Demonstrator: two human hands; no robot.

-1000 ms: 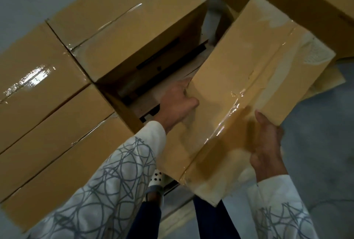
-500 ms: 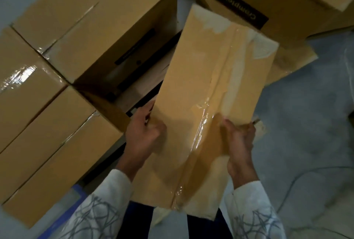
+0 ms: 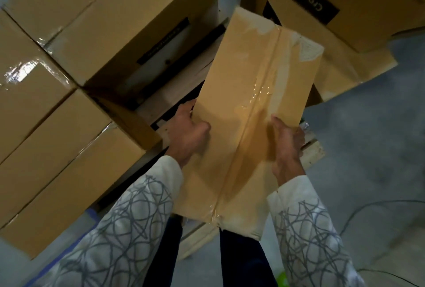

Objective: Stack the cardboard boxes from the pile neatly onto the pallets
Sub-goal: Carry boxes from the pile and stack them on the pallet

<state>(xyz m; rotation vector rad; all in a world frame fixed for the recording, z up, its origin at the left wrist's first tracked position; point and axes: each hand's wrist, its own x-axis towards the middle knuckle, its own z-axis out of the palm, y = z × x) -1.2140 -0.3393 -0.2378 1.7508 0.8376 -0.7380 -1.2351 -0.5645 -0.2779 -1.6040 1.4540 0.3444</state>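
**Over the pallet (image 3: 181, 84): a slippery load**

Above its bare slats, between the stacked boxes (image 3: 57, 148) and the labelled pile box (image 3: 368, 17), the taped cardboard box (image 3: 248, 84) is held aloft. Its left edge is gripped by the left hand (image 3: 187, 132), its right by the right hand (image 3: 286, 146), fingers (image 3: 185, 112) curled round it. Grip may be lost on the glossy tape, or a corner caught on a neighbour, leaving it askew.

Dim, warm light falls from above. Glare flashes off the tape on the stacked box (image 3: 20, 73) at my left and streaks the seam of the held box (image 3: 259, 93). The gap between them goes black. Straight edges bow near the borders, and everything looks slightly smeared.
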